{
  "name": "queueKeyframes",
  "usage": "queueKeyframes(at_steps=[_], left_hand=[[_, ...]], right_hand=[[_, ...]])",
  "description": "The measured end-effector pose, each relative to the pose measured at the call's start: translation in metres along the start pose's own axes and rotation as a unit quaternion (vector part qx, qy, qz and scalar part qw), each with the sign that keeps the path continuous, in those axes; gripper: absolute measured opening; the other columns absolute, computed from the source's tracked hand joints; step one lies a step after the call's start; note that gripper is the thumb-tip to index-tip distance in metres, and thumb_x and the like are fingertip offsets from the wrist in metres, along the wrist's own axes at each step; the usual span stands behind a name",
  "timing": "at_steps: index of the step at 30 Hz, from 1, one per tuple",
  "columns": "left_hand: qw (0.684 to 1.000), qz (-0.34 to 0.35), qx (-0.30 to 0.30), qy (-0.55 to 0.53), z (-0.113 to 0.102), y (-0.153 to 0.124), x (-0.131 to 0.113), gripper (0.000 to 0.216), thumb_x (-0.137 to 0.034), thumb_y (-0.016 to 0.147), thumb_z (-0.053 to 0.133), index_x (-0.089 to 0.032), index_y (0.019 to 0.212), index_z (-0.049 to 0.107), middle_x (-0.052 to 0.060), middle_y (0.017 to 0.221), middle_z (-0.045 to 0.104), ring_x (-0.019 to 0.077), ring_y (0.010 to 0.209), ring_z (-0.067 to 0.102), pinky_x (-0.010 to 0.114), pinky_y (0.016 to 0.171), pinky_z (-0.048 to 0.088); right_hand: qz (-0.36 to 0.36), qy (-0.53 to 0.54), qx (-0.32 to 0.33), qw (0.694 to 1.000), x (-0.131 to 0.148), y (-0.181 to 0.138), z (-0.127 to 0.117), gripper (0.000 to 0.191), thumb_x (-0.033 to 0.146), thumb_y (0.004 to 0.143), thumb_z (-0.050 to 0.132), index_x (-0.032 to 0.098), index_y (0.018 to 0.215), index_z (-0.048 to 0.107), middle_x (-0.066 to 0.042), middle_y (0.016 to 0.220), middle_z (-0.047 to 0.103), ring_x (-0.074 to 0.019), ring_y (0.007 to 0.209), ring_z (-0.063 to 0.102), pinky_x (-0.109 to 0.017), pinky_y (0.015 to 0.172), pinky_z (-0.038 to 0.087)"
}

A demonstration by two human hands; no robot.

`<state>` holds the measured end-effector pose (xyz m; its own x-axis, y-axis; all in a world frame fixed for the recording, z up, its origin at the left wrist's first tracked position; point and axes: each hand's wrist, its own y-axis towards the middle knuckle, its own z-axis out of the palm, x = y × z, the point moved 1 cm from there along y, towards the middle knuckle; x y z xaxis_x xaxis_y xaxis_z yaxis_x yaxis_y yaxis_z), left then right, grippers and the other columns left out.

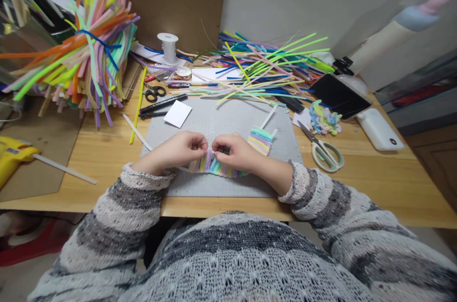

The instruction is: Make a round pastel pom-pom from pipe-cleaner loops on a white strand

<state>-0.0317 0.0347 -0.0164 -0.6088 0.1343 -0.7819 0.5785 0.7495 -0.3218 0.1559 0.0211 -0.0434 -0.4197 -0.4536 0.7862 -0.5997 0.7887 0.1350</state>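
Observation:
My left hand and my right hand meet over a grey cutting mat, both with fingers closed. Between them they pinch a band of pastel pipe cleaners laid side by side in purple, yellow, green, blue and pink. The band runs under both hands near the mat's front edge. A second, shorter pastel woven piece on a white stick lies just right of my right hand.
Green-handled scissors lie right of the mat, black scissors and pens at its back left. Loose pipe cleaners pile up behind; a big bundle stands left. A yellow glue gun, white card, thread spool and tablet are nearby.

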Motion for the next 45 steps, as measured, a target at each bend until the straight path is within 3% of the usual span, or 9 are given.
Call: queueKeyframes(at_steps=[7,24,32,39,42,45], left_hand=[[1.000,0.010,0.012,0.001,0.0009,-0.0006,-0.0029,0.019,-0.030,0.076,0.056,-0.014,0.084,0.060,0.001,0.072,0.059,0.0128,0.064,0.052,0.024,0.058,0.039],[1.000,-0.003,-0.004,0.012,0.0040,0.0013,0.0001,0.015,-0.029,0.076,0.054,-0.015,0.078,0.059,0.000,0.067,0.058,0.0127,0.061,0.051,0.024,0.056,0.037],[0.999,0.022,-0.036,0.031,0.0066,0.0043,0.0019,0.013,-0.028,0.076,0.056,-0.016,0.080,0.058,-0.001,0.065,0.055,0.0117,0.058,0.049,0.023,0.054,0.036],[0.994,0.063,-0.048,0.068,0.0040,0.0009,-0.0023,0.022,-0.035,0.083,0.052,-0.014,0.082,0.061,0.000,0.069,0.059,0.0128,0.062,0.051,0.023,0.058,0.036],[0.994,0.067,-0.051,0.069,0.0030,-0.0003,-0.0038,0.023,-0.035,0.083,0.052,-0.014,0.081,0.063,0.001,0.070,0.061,0.0138,0.065,0.053,0.024,0.059,0.037],[0.993,0.078,-0.058,0.068,0.0020,-0.0007,-0.0047,0.021,-0.032,0.082,0.053,-0.014,0.077,0.063,0.001,0.070,0.062,0.0145,0.067,0.054,0.025,0.061,0.038]], right_hand=[[0.006,-0.001,0.003,1.000,0.0002,-0.0001,-0.0002,0.007,0.016,0.074,0.052,0.017,0.073,0.058,0.002,0.068,0.057,-0.0105,0.063,0.049,-0.023,0.064,0.036],[-0.007,0.005,0.004,1.000,-0.0013,0.0004,-0.0001,0.008,0.014,0.074,0.052,0.017,0.073,0.059,0.001,0.070,0.059,-0.0112,0.065,0.051,-0.024,0.066,0.038],[0.032,-0.004,-0.010,0.999,-0.0007,0.0000,0.0003,0.007,0.015,0.075,0.053,0.016,0.073,0.060,0.001,0.069,0.061,-0.0108,0.064,0.052,-0.024,0.066,0.038],[0.031,0.025,-0.020,0.999,-0.0022,-0.0008,0.0003,0.017,0.016,0.076,0.052,0.018,0.092,0.057,0.001,0.079,0.060,-0.0119,0.070,0.053,-0.023,0.066,0.040],[0.020,0.026,-0.010,0.999,-0.0017,-0.0010,0.0001,0.010,0.023,0.083,0.052,0.018,0.088,0.059,0.000,0.077,0.061,-0.0120,0.070,0.053,-0.024,0.066,0.039],[0.001,-0.001,-0.013,1.000,0.0006,-0.0005,-0.0012,0.018,0.034,0.087,0.053,0.018,0.088,0.061,-0.001,0.078,0.063,-0.0126,0.072,0.054,-0.026,0.070,0.037]])
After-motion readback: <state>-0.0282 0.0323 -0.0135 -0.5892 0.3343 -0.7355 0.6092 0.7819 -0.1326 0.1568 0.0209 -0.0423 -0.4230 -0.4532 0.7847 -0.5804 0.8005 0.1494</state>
